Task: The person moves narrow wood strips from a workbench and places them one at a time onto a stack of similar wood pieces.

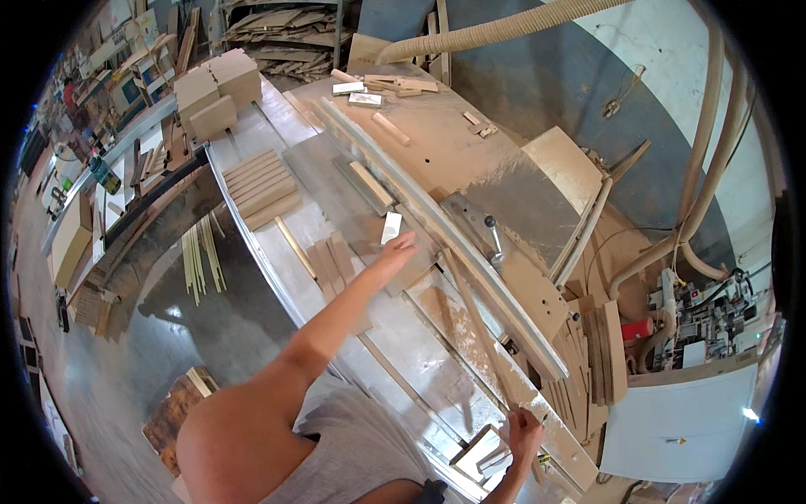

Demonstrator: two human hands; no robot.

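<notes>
Left hand [401,244] reaches far forward over the metal table [437,374], fingers held close together just beside a small white-faced block [391,228]; I can't tell from here whether they pinch anything. Down by the near end, I have the right hand [525,428] curled round the lower end of a long wooden strip [480,328], which slants up the table toward the left hand.

A long rail [495,302] runs alongside the strip and stands between the left hand and a crank handle [494,238]. Left of my outstretched arm lie flat brown pieces [331,262], with stacked boards [260,189] and big tan blocks [218,84] farther up. Beige hose [504,29] crosses the top.

For markings, I get a small yellow one on the white cabinet [680,412], too small to read. A metal rack [338,34] holds wood offcuts [285,34]; what fills the greenish bottle [105,174] I can't make out.
</notes>
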